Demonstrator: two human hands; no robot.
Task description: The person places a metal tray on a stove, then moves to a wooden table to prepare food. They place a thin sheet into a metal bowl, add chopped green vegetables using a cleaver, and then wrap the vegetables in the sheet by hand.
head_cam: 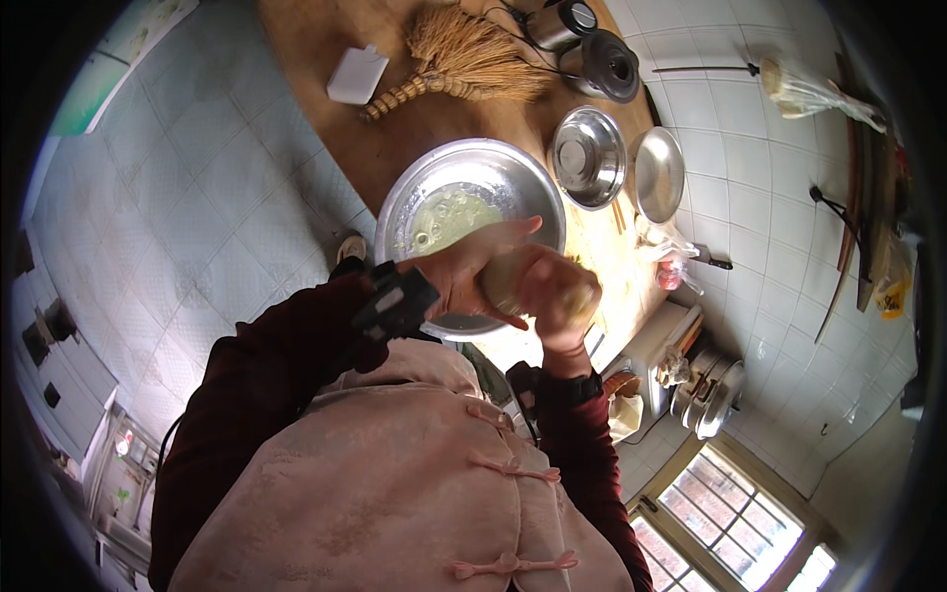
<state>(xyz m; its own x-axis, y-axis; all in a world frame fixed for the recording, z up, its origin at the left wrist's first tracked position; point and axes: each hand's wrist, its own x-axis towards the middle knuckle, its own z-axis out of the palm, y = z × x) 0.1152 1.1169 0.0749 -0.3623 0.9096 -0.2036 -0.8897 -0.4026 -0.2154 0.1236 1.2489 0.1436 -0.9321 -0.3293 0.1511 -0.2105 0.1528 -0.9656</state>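
Observation:
A wide metal basin [393, 214] holds pale greenish, bubbly liquid. Above its near right side, my left hand [462, 270] cups one end of a pale, rounded thing [501, 285], with thumb and a finger spread around it. My right hand [558, 292] has its fingers curled around the other end, where a yellowish-green part shows. Motion blur hides what this thing is and the exact finger contacts. Dark devices are strapped at both wrists.
Beyond the basin lie a straw hand broom [473, 59] and a white flat object [358, 75]. Metal bowls [589, 157], [660, 175] and two kettle-like vessels [598, 66] stand on the right. A knife [712, 259] and plastic bags are near the tiled wall.

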